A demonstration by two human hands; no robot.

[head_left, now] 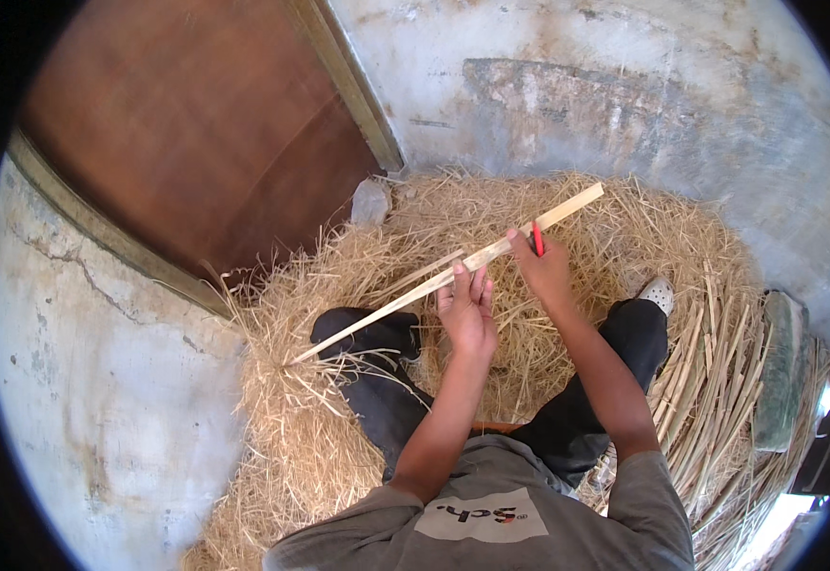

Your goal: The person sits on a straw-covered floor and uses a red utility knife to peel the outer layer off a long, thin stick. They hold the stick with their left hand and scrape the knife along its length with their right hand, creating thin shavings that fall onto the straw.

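A long, pale bamboo or wooden strip [396,303] slants across my lap from lower left to upper right. My left hand [467,309] holds it near the middle, with fingers curled up against it from the near side. Further up, my right hand [543,268] grips a small red tool [537,238] set against the strip. The tool's working end is too small to make out, so its exact kind cannot be told. The strip's lower end rests by my left knee among loose, curled shavings [325,373]. A shorter pale strip [424,273] lies just behind it.
Straw-like shavings [291,447] cover the floor around my legs. On the right lie many split strips [710,362] beside a green bundle [782,371]. A grey stone [371,202] sits by the brown door [215,124]. Stained walls [615,105] enclose the spot.
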